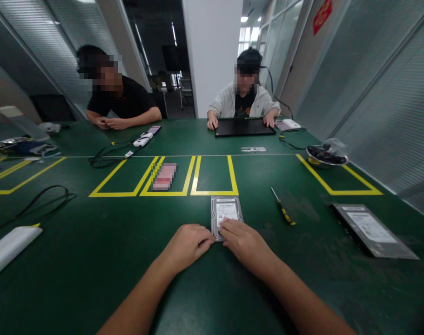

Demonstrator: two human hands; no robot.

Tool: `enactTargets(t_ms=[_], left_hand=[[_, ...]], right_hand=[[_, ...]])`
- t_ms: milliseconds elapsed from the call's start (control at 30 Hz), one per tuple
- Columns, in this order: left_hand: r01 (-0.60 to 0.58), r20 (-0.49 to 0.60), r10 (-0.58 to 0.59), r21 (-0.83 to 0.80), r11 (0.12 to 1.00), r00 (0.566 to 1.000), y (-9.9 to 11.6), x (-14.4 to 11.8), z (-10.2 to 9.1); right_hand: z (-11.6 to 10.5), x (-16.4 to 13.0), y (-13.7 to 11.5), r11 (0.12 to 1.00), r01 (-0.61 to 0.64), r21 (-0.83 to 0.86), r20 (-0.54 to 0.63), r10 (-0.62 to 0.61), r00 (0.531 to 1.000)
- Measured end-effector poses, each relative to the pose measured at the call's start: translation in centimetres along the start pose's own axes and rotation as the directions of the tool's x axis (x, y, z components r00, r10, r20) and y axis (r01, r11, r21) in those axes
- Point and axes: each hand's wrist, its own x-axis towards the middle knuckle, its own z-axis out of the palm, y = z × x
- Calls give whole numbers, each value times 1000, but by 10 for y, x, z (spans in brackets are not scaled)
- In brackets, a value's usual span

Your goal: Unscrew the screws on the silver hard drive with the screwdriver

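Both of the person's hands rest on the near end of a hard drive point(226, 213) that lies flat on the green table point(93, 260). The left hand point(187, 244) is loosely curled, its fingertips touching the drive's near left corner. The right hand point(245, 242) lies flatter, fingers close together and pressed on the drive's near edge; neither hand has lifted it. Just beyond the fingertips, the drive's white label faces up. Right of the right hand's fingers lies a yellow-handled screwdriver point(283, 207), apart from the drive. Farther right sits a bagged drive point(372, 230). Past the fingers, across the table, 2 other people sit, 1 with hands on a black tray point(245, 127).
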Motion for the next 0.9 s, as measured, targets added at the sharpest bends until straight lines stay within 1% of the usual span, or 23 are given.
enactTargets(t_ms=[133,200,300,333,400,467,500,533,567,600,633,700,767,800,833,867,900], left_hand=[[3,-57,-6,-62,998,998,-1,-3,4],[-2,-65,-3,-77,997,998,-2,-5,5],[6,-72,-13,-104,995,997,-4,-7,6],[10,-76,-19,-121,993,997,-5,-8,6],[17,-84,-32,-168,986,996,-6,-8,6],[22,-90,-43,-221,975,995,-8,-7,7],[23,-91,-46,-242,970,995,-8,-7,7],[23,-92,-49,-258,966,995,-9,-6,7],[25,-91,-51,-271,962,995,-9,-6,7],[26,-91,-53,-279,960,994,-9,-5,6],[29,-89,-57,-285,958,994,-8,-4,6],[38,-84,-66,-299,954,994,-8,-3,7],[43,-81,-72,-309,950,994,-7,-2,7],[44,-80,-73,-311,950,994,-7,-2,7],[44,-82,-73,-311,949,994,-7,-1,8],[43,-84,-72,-311,950,994,-7,-1,8],[41,-87,-72,-311,950,994,-8,-1,9]], right_hand=[[-1,-1,-1,1000,-12,12,-4,12,1000],[-5,-2,-3,1000,-21,21,-4,21,1000],[-13,-4,-2,995,-47,84,-10,48,999],[-17,-5,-1,992,-71,103,-16,73,997],[-25,-8,6,982,-159,103,-35,163,986],[-35,-12,18,953,-301,40,-77,303,950],[-41,-15,25,925,-380,-1,-109,377,920],[-46,-19,33,885,-463,-47,-152,452,879],[-52,-24,41,834,-544,-94,-186,522,832],[-58,-29,49,742,-643,-188,-201,612,765],[-63,-34,55,649,-713,-265,-190,690,699],[-71,-43,65,492,-791,-363,-129,815,566],[-76,-49,70,391,-832,-394,-61,892,448],[-77,-51,70,360,-844,-399,-33,914,405],[-77,-52,71,339,-851,-401,-11,927,375],[-76,-52,71,331,-854,-402,9,934,357],[-76,-52,71,329,-855,-401,25,937,349]])
